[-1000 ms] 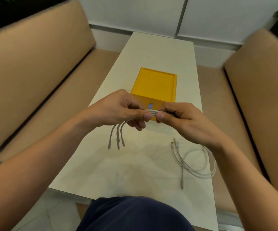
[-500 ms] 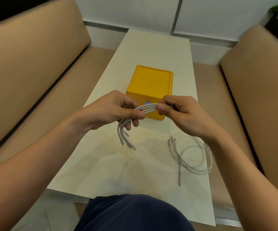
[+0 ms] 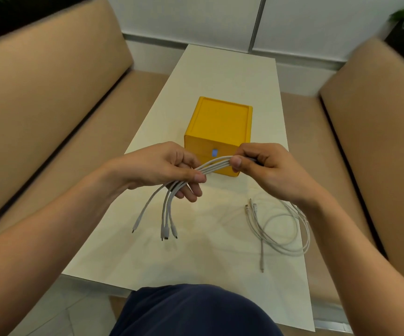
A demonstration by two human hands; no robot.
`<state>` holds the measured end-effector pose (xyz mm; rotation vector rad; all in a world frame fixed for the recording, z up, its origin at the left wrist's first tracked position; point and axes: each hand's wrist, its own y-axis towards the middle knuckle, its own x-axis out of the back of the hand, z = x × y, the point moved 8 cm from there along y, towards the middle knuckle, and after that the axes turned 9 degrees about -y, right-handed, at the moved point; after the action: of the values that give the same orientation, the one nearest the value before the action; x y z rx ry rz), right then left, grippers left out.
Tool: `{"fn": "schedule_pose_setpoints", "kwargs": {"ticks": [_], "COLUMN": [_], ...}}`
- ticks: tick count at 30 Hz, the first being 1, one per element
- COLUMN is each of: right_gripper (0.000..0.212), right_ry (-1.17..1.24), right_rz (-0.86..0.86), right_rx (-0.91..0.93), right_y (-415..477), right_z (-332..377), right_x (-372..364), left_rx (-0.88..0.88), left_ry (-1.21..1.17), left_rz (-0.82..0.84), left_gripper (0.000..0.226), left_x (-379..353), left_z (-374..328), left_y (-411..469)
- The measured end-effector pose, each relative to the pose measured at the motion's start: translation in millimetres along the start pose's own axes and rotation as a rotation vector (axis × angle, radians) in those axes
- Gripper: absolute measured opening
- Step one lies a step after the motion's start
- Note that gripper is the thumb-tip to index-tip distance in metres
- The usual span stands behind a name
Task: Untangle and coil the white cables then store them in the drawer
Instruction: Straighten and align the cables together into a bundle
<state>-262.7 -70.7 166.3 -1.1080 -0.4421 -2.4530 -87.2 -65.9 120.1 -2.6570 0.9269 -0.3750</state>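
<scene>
Cable bundle held taut above table, aligned for coiling.
Left hand (image 3: 162,168) and right hand (image 3: 266,166) pinch white cables (image 3: 216,164), plug ends hanging loose; second cable (image 3: 283,226) lies near closed yellow drawer box (image 3: 220,124).

One wide-angle view looks from the person's head, forward and down along the table (image 3: 222,76), which runs off toward 12 o'clock. It sits close above the left hand (image 3: 162,166) and right hand (image 3: 273,168) at centre, with the lap (image 3: 196,311) at 6 o'clock.
</scene>
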Motion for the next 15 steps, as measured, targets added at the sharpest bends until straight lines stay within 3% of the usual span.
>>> {"fn": "schedule_pose_setpoints", "kwargs": {"ticks": [8, 15], "right_gripper": [0.022, 0.024], "right_ry": [-0.069, -0.13], "right_rz": [0.015, 0.115], "right_rx": [0.041, -0.027], "right_y": [3, 1], "right_z": [1, -15], "right_x": [10, -3], "left_rx": [-0.071, -0.136], "left_ry": [-0.167, 0.115], "left_rz": [0.06, -0.112], "left_gripper": [0.028, 0.025], "left_x": [-2, 10], "left_z": [-3, -11], "left_y": [-7, -4]}}
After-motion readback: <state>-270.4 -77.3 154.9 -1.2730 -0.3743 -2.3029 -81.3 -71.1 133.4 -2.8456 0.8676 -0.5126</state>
